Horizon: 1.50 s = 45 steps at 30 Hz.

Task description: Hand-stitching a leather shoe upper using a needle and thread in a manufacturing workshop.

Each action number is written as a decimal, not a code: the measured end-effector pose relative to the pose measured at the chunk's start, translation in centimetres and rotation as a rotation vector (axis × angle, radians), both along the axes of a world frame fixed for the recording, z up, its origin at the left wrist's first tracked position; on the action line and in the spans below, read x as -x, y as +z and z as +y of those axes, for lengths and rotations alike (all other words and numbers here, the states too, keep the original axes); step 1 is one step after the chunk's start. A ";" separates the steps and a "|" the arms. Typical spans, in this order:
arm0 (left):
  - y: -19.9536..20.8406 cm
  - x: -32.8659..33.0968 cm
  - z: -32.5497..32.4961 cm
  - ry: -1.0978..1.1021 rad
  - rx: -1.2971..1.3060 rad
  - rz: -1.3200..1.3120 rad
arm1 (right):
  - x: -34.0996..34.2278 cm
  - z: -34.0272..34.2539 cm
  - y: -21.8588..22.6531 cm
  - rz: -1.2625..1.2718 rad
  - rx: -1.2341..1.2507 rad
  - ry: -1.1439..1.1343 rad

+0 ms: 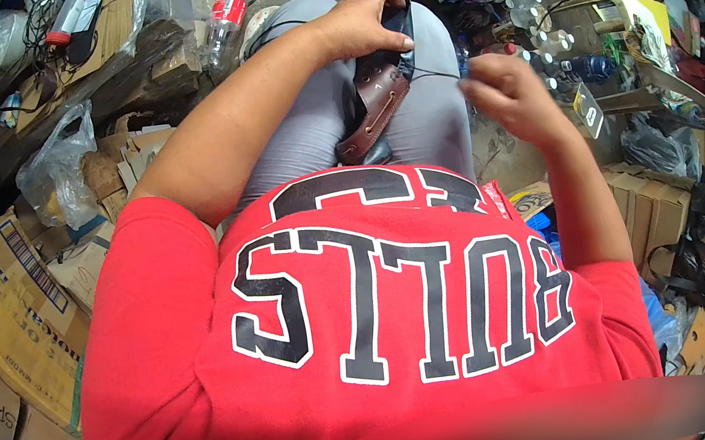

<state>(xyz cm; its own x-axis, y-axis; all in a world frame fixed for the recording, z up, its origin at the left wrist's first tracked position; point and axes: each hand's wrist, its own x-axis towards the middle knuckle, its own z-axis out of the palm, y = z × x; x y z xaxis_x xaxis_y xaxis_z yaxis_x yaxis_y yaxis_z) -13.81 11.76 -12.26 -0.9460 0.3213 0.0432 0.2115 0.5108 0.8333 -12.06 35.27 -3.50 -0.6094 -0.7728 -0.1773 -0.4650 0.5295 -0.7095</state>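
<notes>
Shoe is seated betw. thighs, prob. for bracing. Its upper end is gripped betw. thumb & fingers of L hand, presumably for steadiness. Cord is run toward R hand, seemingly for tension; R fingers are curled, but whether cord is pinched can't be told (blur).

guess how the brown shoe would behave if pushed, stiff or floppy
The brown shoe would probably bend little: its leathery side holds a curve. It might tip on the rounded grey trousers, though the left hand should steady its far end.
</notes>
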 end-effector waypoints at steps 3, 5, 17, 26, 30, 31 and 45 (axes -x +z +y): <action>0.8 0.7 -0.4 -0.044 0.008 -0.003 | -0.7 0.9 1.0 -0.192 0.121 -0.336; 1.3 1.3 -0.8 -0.098 0.083 0.013 | -0.7 0.5 0.3 -0.053 0.156 -0.241; 2.4 2.4 -2.0 -0.344 -0.126 -0.261 | 0.5 -2.4 -1.3 0.204 -0.065 -0.159; 2.5 2.9 -1.4 -0.394 -0.093 -0.260 | 1.1 -2.7 -2.0 0.146 -0.041 -0.171; 2.2 2.8 -1.8 -0.431 -0.074 -0.183 | 2.1 -2.0 -3.1 -0.049 0.049 -0.215; 2.1 2.8 -1.8 -0.445 -0.070 -0.177 | 2.5 -2.0 -3.4 -0.060 0.089 -0.187; 2.6 2.4 -1.4 -0.346 -0.012 -0.221 | 3.8 -2.7 -2.7 0.217 0.073 0.025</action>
